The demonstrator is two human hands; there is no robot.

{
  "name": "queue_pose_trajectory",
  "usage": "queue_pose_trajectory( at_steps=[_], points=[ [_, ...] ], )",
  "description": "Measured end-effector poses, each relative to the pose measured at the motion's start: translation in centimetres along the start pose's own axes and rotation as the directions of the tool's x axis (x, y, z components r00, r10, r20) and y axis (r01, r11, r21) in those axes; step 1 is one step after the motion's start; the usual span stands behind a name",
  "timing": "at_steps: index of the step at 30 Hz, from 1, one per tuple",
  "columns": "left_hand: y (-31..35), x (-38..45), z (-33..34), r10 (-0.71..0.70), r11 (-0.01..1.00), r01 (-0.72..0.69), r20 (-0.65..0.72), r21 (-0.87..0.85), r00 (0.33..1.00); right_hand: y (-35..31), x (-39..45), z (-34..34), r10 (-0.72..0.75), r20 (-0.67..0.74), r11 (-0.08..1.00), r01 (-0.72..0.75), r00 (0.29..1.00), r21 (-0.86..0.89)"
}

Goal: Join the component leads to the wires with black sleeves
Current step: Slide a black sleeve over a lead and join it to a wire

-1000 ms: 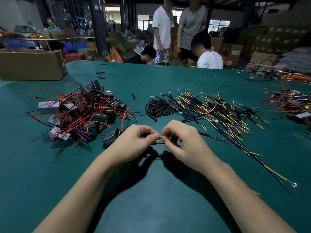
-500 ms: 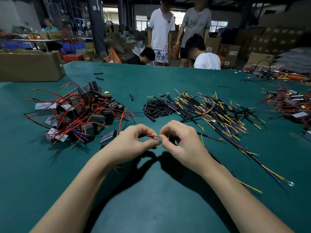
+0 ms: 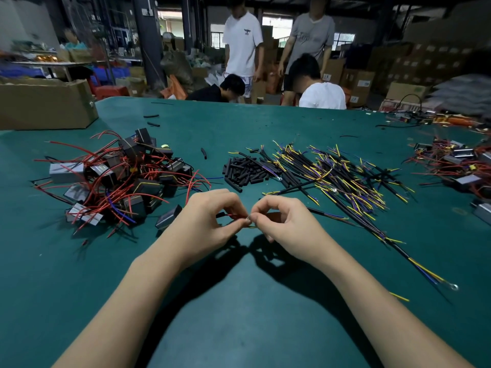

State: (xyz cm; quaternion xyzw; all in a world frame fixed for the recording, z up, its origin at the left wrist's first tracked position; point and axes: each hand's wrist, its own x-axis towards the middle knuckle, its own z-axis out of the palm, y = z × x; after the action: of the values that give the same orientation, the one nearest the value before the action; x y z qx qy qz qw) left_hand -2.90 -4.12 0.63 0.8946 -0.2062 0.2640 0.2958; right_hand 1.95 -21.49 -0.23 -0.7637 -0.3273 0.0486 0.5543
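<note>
Hands barely shifted since earlier frame. Left hand (image 3: 210, 221) pinches red lead (image 3: 235, 215); right hand (image 3: 287, 224) pinches wire (image 3: 251, 226) end, fingers curled, above green table (image 3: 239, 328).

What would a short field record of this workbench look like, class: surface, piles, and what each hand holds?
surface: green table mat
left pile: black box components with red leads
middle pile: short black sleeves
right pile: yellow and blue sleeved wires
left hand: pinches thin red lead
right hand: pinches the wire end meeting it
</note>
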Motion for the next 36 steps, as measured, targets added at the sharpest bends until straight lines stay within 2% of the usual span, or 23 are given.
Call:
queue_pose_trajectory(
  at_steps=[3, 6, 8, 10, 11, 13, 18, 23, 26, 28, 31, 36],
  points=[
    [0.1, 0.0, 0.0, -0.047, 0.999, 0.046, -0.032, -0.029, 0.998, 0.3, 0.0, 0.0, -0.013, -0.022, 1.0, 0.013, 1.0, -0.015],
    [0.4, 0.0, 0.2, -0.216, 0.964, 0.206, -0.045, -0.17, 0.975, 0.2, 0.1, 0.1, -0.117, -0.057, 0.987, 0.11, 0.991, -0.119],
    [0.5, 0.1, 0.2, -0.357, 0.902, 0.355, 0.037, -0.245, 0.933, 0.0, 0.0, 0.2, -0.279, -0.045, 0.91, 0.249, 0.959, -0.332],
    [0.4, 0.4, -0.1, -0.462, 0.824, 0.474, 0.115, -0.31, 0.879, -0.2, -0.1, 0.4, -0.42, 0.009, 0.761, 0.357, 0.908, -0.541],
    [0.4, 0.4, -0.3, -0.495, 0.791, 0.51, 0.137, -0.338, 0.858, -0.3, -0.1, 0.5, -0.46, 0.023, 0.707, 0.382, 0.888, -0.596],
    [0.6, 0.4, -0.5, -0.51, 0.764, 0.529, 0.156, -0.369, 0.846, -0.3, -0.1, 0.6, -0.48, 0.022, 0.689, 0.392, 0.877, -0.61],
    [1.0, 0.2, 0.1, -0.396, 0.896, 0.401, 0.066, -0.189, 0.916, 0.5, 0.2, 0.0, -0.33, -0.045, 0.864, 0.283, 0.943, -0.416],
    [0.5, 0.0, 0.0, -0.389, 0.906, 0.389, 0.034, -0.163, 0.921, 0.4, 0.2, 0.3, -0.273, -0.086, 0.921, 0.234, 0.958, -0.31],
    [0.6, -0.1, 0.1, -0.278, 0.948, 0.272, -0.013, -0.166, 0.961, 0.2, 0.2, 0.2, -0.207, -0.101, 0.962, 0.184, 0.973, -0.203],
    [0.5, -0.2, 0.0, -0.16, 0.986, 0.158, -0.04, -0.054, 0.986, 0.3, 0.1, 0.1, -0.134, -0.09, 0.985, 0.122, 0.987, -0.123],
    [0.3, -0.3, -0.3, -0.043, 0.987, 0.047, -0.028, 0.157, 0.999, 0.3, 0.1, 0.0, -0.053, -0.061, 0.997, 0.049, 0.997, -0.068],
    [0.5, -0.1, -0.4, 0.072, 0.94, -0.055, -0.039, 0.337, 0.997, 0.4, 0.2, 0.0, -0.041, -0.064, 0.998, 0.037, 0.997, -0.058]
  ],
)
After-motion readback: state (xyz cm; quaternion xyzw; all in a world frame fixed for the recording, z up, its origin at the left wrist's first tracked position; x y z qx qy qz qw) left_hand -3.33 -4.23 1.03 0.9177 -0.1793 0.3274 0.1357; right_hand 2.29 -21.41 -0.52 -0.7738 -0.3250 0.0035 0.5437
